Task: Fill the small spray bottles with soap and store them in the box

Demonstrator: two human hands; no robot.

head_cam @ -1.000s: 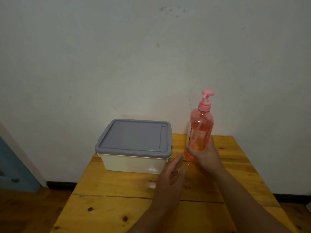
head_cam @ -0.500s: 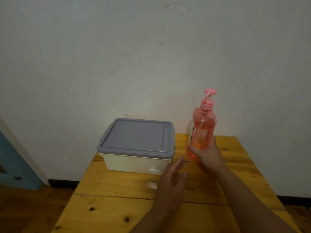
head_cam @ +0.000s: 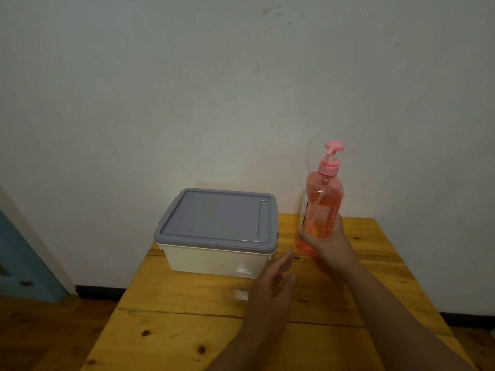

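Observation:
A tall pink soap pump bottle stands upright at the back right of the wooden table. My right hand grips its lower half. A cream box with a grey lid sits shut at the back of the table, left of the bottle. My left hand hovers over the table in front of the box's right corner, fingers straight and holding nothing. No small spray bottles are in view.
The table's far edge meets a plain white wall. Wooden floor lies to the left of the table, with a blue door at the far left.
The view has shifted slightly. My right hand still holds the soap bottle, which stands a little more upright. My left hand has barely moved.

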